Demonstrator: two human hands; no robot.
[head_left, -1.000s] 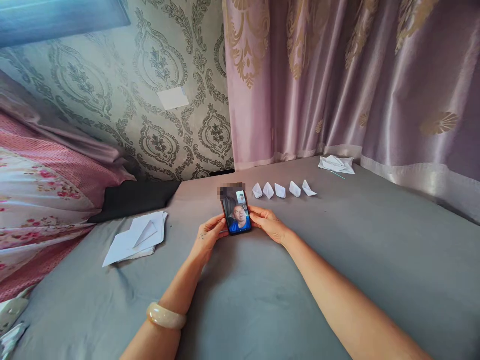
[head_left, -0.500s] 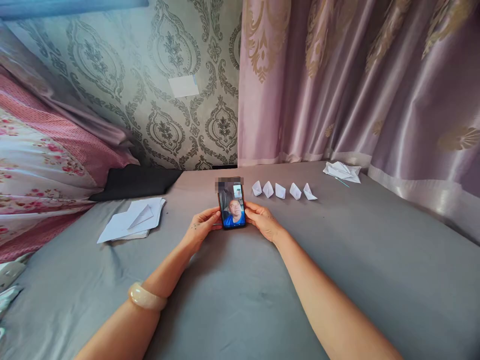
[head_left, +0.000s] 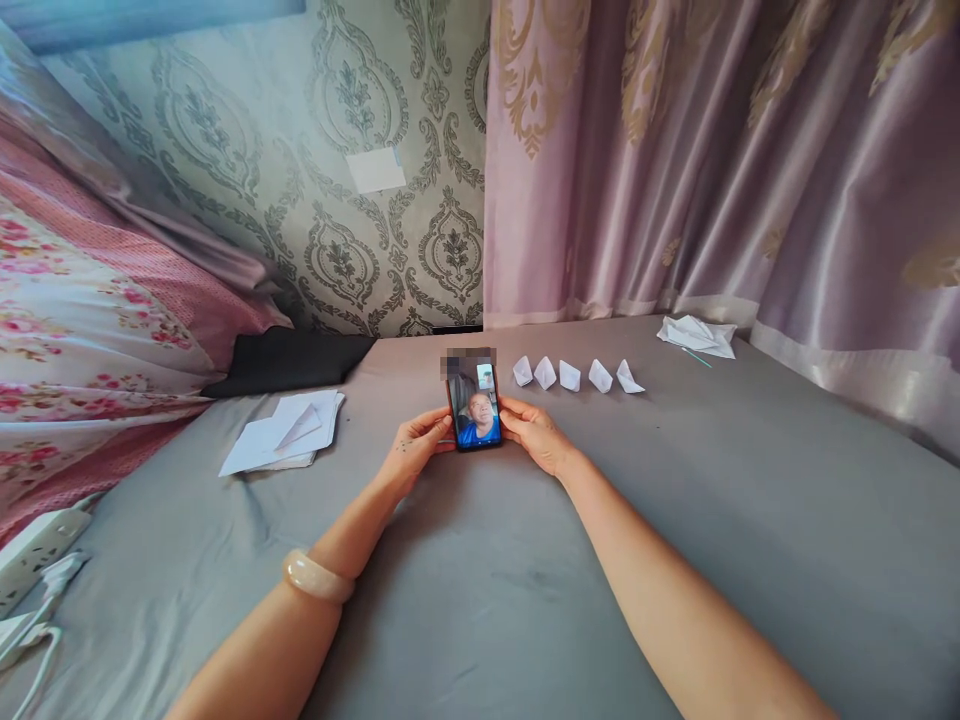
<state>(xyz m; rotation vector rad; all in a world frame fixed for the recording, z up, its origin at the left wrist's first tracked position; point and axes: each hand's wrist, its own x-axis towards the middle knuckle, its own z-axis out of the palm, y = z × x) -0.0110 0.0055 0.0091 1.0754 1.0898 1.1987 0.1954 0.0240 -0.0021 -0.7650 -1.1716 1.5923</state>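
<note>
Left fingers (head_left: 435, 432), right fingers (head_left: 519, 410) held black rectangular glass-fronted phone (head_left: 475, 402) between them. Probably light, stiff, slick; side edges suited gripping.

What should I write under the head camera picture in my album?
Left hand and right hand hold a lit phone beside a row of five folded white papers.

Left arm (head_left: 356, 530) slanting in from seven o'clock, right arm (head_left: 660, 580) answering from five, both bare and stretched well forward! Left hand (head_left: 417, 442), dark dots on its back, sits just below centre, toward eight; right hand (head_left: 536, 435) mirrors it toward four. Thumbs inward, fingers curled, both gripping, nearly level!
</note>
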